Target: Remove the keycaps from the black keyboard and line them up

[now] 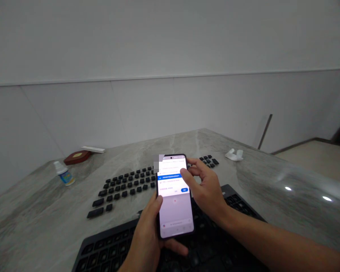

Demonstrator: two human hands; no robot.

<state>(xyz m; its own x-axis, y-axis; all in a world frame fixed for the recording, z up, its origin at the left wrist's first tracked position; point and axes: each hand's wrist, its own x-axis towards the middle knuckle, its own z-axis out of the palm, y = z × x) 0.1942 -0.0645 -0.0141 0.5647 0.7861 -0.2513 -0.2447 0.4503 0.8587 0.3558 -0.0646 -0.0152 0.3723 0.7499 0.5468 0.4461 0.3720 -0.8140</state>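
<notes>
A smartphone (175, 211) with a lit screen stands tilted toward me, just above a black keyboard base (113, 241). My left hand (149, 226) is closed round its lower left side, thumb along the edge and a finger showing beneath. At the upper right edge is my right hand (206, 185), with its thumb over the screen and its curled fingers at the phone's side and partly hidden. Loose black keycaps (124, 185) lie in rows on the table beyond the base. The phone hides some of the keycaps and part of the base, whose key places show without caps.
On the left stands a small white bottle (64, 174) with a blue label. Behind it lie a reddish-brown box (77, 157) and a white strip (93, 149). Crumpled white tissue (234, 155) rests on the right of the grey marbled table (45, 223), before a pale wall (147, 109).
</notes>
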